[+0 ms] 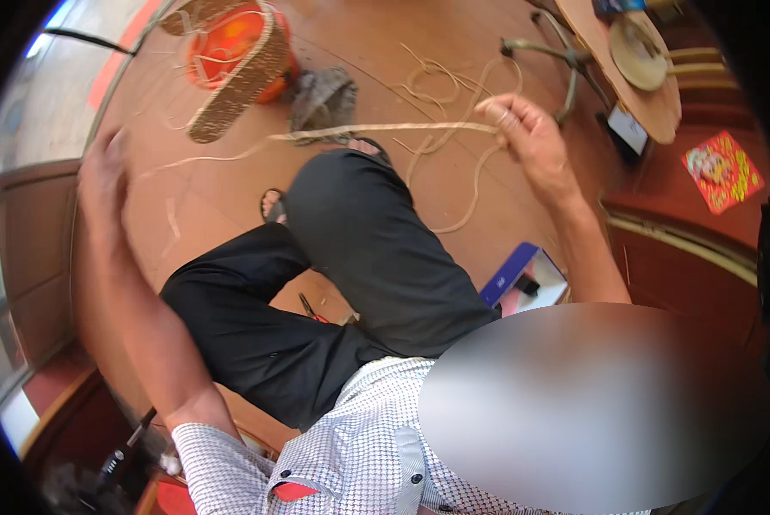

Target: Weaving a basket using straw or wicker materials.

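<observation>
My right hand (527,137) pinches a pale, twisted strand (394,127) stretched almost level above my knees. The strand thins toward the left and trails toward my left hand (103,167), which is raised at the left side and smeared by motion, so its grip is unclear. More loose pale cord (452,225) lies in loops on the floor beyond my right knee (346,197).
An orange bucket (278,90) with woven, sole-shaped pieces (230,103) stands ahead beside a grey cloth (325,103). A blue box (505,275) and red-handled pliers (310,311) lie near my legs. At the right are a wheeled base (544,51), a wooden board (664,116) and a cabinet (677,257).
</observation>
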### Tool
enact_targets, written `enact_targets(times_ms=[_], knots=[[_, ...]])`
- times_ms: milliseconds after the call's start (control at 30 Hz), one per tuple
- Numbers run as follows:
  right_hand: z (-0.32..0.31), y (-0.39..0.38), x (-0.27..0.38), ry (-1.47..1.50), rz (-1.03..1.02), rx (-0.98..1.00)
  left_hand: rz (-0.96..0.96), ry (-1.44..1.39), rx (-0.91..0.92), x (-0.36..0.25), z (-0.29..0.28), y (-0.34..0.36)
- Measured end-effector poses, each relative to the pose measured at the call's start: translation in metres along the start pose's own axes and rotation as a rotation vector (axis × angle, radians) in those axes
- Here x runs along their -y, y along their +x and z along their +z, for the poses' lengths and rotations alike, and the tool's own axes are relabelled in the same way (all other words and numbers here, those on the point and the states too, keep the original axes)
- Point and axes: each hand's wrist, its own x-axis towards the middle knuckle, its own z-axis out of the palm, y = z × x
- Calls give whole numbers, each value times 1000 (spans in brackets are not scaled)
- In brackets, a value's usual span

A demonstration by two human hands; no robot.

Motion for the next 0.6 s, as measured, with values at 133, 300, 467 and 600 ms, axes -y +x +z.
enact_targets(times_ms=[133, 300, 467, 600], knots=[[88, 5, 53, 162, -96, 250, 551, -881, 279, -131, 2, -69], [144, 6, 92, 307, -239, 351, 326, -1274, 745, -181, 11, -120], [152, 8, 96, 55, -226, 262, 466, -993, 792, -142, 9, -104], [147, 15, 83, 189, -240, 98, 342, -891, 395, -86, 28, -64]])
